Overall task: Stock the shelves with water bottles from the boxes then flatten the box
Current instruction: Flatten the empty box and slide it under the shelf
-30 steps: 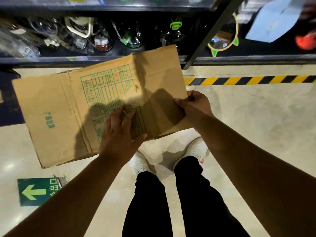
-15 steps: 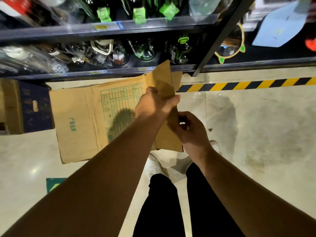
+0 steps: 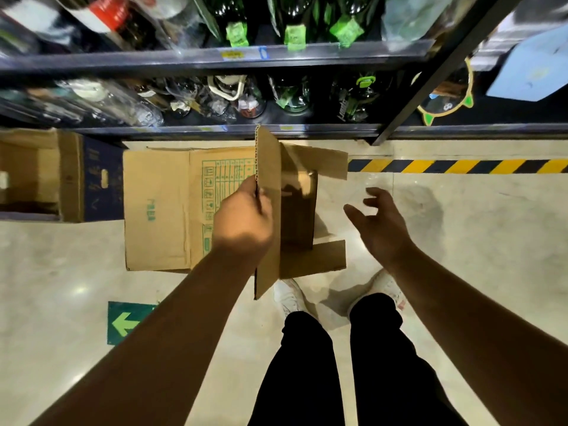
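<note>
The left hand (image 3: 242,219) pinches the top edge of one panel of the brown box (image 3: 156,210), so this panel stands up while the rest lies open and almost flat, low over the floor (image 3: 461,241) before the bottom shelf (image 3: 307,129). The right hand (image 3: 379,224) is released, fingers spread, holding nothing, near the loose flaps, probably ready to press the fold. Bottles (image 3: 289,96) stand on the shelf; a second open box (image 3: 70,179) is at the left

Box (image 3: 156,210) in your left hand (image 3: 242,219) sits before the shelves (image 3: 307,128). Your right hand (image 3: 381,226) is apart, to its right. Open carton (image 3: 70,179) on the floor, far left.
</note>
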Demonstrator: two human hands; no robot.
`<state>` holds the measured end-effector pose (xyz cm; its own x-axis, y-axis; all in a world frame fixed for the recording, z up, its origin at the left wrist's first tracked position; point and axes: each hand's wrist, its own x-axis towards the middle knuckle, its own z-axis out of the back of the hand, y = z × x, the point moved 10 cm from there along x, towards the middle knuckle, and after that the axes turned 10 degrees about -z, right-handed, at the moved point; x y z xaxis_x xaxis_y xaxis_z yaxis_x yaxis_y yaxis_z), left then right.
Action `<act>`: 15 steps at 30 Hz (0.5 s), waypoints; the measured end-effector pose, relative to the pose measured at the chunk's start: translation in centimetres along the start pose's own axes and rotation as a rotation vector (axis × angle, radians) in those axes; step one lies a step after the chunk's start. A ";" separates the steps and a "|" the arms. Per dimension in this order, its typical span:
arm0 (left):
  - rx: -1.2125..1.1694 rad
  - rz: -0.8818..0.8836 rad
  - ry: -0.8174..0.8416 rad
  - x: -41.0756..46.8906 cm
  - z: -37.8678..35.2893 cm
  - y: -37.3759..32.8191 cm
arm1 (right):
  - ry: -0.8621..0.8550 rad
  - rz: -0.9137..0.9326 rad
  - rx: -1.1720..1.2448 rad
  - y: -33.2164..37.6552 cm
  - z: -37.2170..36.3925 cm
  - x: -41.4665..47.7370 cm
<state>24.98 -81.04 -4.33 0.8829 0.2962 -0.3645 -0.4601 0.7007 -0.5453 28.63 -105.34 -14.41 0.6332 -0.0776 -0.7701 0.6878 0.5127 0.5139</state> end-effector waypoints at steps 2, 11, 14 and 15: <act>-0.035 -0.015 -0.016 -0.4 1.9 0.0 | -0.007 0.027 -0.083 1.6 0.2 0.4; -0.303 -0.083 0.002 -1.9 9.1 1.1 | -0.162 0.397 -0.545 11.3 1.9 0.2; -0.392 -0.048 0.009 -2.0 9.5 2.8 | -0.201 0.398 -0.346 11.2 2.7 -0.5; -0.404 -0.040 0.003 -2.0 9.3 3.2 | -0.215 0.397 -0.297 11.0 2.7 -0.6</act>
<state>22.65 -73.31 1.68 0.9008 0.2716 -0.3387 -0.4257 0.3998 -0.8117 36.75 -101.93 -7.30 0.9038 0.0137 -0.4278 0.2711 0.7552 0.5968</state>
